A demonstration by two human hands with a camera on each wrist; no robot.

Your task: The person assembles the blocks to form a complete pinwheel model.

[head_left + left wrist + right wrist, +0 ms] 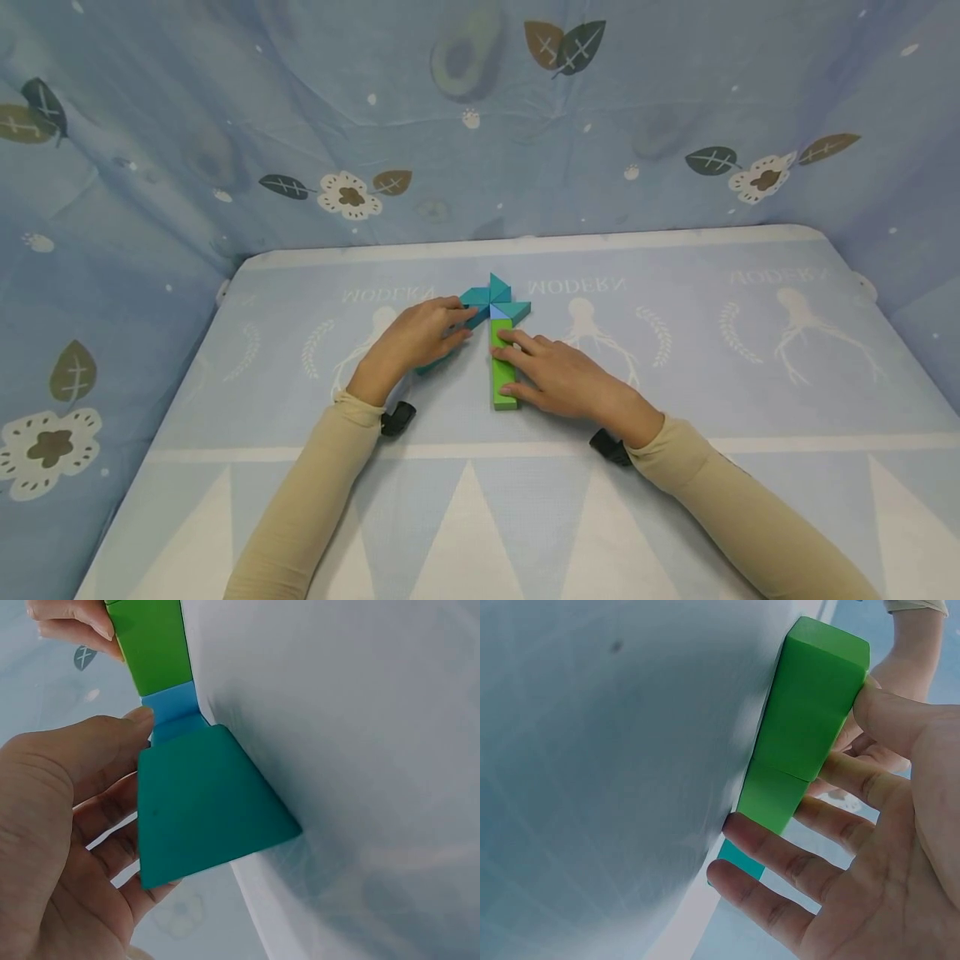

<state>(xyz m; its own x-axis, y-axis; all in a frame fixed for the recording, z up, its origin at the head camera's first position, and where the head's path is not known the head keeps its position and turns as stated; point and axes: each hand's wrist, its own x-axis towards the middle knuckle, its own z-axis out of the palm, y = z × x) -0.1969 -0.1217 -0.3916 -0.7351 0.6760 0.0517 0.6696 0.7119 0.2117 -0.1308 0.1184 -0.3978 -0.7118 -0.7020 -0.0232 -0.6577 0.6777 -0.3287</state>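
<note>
A pinwheel of teal and blue wooden blocks [500, 291] lies on the table, its blades round a light blue triangle. A bar of green blocks [504, 377] runs from it toward the near side. My left hand [420, 332] pinches the pinwheel's lower-left teal block [477, 317], the thumb tip at its near edge. Below this palm lies a separate teal block [202, 806], large in the left wrist view. Across the green bar rests my right hand [558, 377], fingers fairly straight over its top, thumb against its right side [810, 705].
The table [757, 508] wears a pale blue and white patterned cloth. Blue printed fabric [465, 167] hangs behind and at both sides. A black wrist camera [397, 418] sits under the left wrist, another black camera [611, 448] under the right.
</note>
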